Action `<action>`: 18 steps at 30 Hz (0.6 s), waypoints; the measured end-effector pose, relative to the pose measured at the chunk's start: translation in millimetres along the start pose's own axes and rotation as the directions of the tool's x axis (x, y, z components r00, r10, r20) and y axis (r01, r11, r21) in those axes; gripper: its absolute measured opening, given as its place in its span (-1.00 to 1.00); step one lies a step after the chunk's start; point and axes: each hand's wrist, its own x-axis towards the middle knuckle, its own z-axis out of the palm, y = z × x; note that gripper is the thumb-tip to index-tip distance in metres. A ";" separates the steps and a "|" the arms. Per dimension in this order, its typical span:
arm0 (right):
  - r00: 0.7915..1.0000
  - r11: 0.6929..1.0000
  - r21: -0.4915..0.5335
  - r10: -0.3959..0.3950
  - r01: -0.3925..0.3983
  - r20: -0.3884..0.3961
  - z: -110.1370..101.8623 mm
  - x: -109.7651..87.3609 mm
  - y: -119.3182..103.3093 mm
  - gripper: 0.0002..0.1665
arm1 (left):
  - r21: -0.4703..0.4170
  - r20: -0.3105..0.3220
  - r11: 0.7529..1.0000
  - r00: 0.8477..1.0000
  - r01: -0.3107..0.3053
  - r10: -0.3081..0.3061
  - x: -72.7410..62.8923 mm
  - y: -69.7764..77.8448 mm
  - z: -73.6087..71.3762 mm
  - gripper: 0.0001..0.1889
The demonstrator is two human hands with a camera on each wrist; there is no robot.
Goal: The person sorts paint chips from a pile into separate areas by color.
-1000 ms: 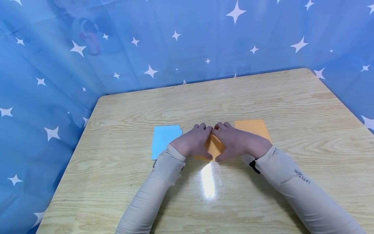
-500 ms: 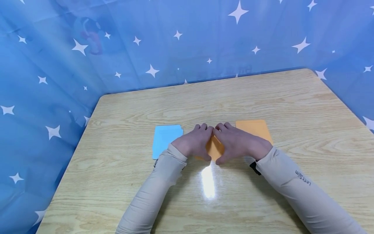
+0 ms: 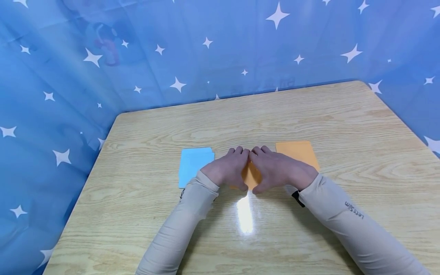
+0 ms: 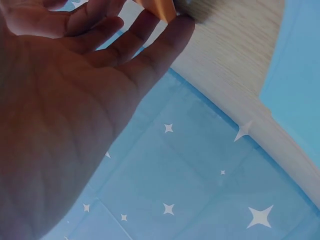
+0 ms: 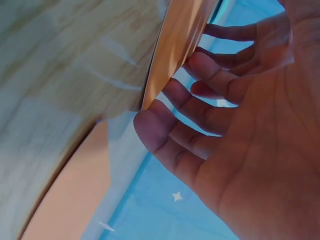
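Note:
Between my hands, near the table's middle, is an orange sheet (image 3: pixel 252 176) that looks like paper. My left hand (image 3: pixel 227 167) and right hand (image 3: pixel 280 169) grip it from both sides. Their fingers bend over its far edge with the tips meeting; the thumbs sit at its near edge, a small gap apart. Fingertips touch the orange sheet (image 5: pixel 172 45) along its edge in the right wrist view. The left wrist view shows only a corner of the orange sheet (image 4: pixel 159 7) at the fingertips, slightly off the table. My hands cover much of the sheet.
Left of my hands lie light blue sheets (image 3: pixel 192 164), slightly offset. Another orange sheet (image 3: pixel 298 152) lies to the right, partly behind my right hand. The wooden table (image 3: pixel 137 214) ends at a blue star-patterned curtain (image 3: pixel 206 57). A bright reflection shines before my hands.
Both hands stay almost in place. The thumbs have shifted slightly at the near edge of the orange sheet. The whole view has swayed a little.

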 end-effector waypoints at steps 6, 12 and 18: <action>1.000 0.999 0.035 0.022 -0.022 0.008 1.6 1.3 -2.4 0.15 | 0.013 -0.001 1.000 1.000 -0.003 0.003 1.1 -0.4 1.0 -0.05; 1.000 0.999 0.039 -0.009 0.009 -0.008 2.8 2.1 -3.3 0.19 | 0.022 -0.011 1.000 1.000 0.003 -0.003 0.7 -0.5 1.4 -0.10; 1.000 0.998 0.064 -0.012 0.013 -0.009 1.2 0.8 -6.0 0.22 | 0.014 -0.024 1.000 1.000 -0.006 0.006 -0.2 -0.9 -0.1 -0.10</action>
